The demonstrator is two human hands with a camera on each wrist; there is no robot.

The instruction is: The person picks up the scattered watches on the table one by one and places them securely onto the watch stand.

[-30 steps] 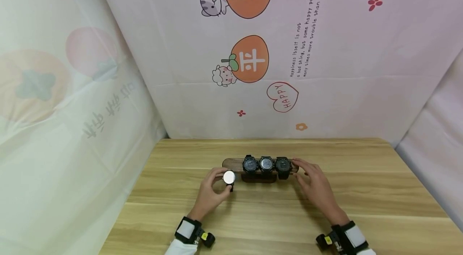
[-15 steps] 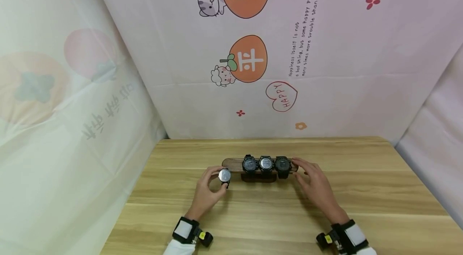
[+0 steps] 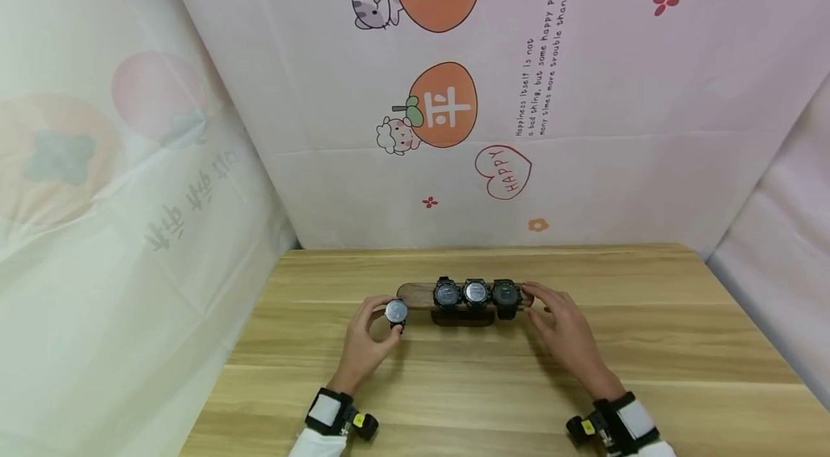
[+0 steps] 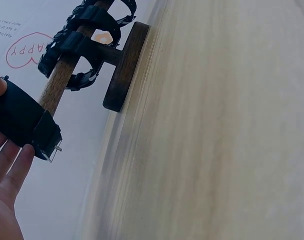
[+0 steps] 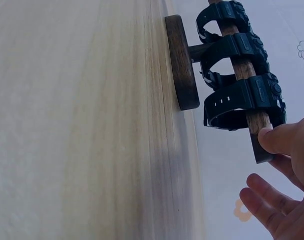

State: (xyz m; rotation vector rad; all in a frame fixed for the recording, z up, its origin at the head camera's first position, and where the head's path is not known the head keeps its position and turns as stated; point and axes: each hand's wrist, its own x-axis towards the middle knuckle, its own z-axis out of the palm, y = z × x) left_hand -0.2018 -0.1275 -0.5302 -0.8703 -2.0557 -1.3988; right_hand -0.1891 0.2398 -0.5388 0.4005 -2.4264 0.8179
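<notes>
A dark wooden watch stand (image 3: 421, 296) carries three black wristwatches side by side on its bar, among them a middle watch (image 3: 476, 293) with a paler face. My left hand (image 3: 363, 350) pinches a fourth black wristwatch (image 3: 396, 311) between thumb and fingers at the bar's left end. Its strap (image 4: 19, 117) and metal buckle (image 4: 54, 151) show in the left wrist view; whether the strap still surrounds the bar's tip I cannot tell. At the opposite end my right hand (image 3: 572, 342) grips the bar's tip (image 5: 262, 150), thumb on one side.
The stand's foot (image 4: 126, 67) rests on a wood-grain table (image 3: 480, 399). Behind the table hangs a printed white cloth (image 3: 603, 176), and another cloth (image 3: 162, 284) hangs along the left side. Both wrists wear strapped cameras (image 3: 366, 427).
My left hand has moved left and slightly away from me with the pinched watch, from in front of the bar to its left end. My right hand keeps its grip on the stand.
</notes>
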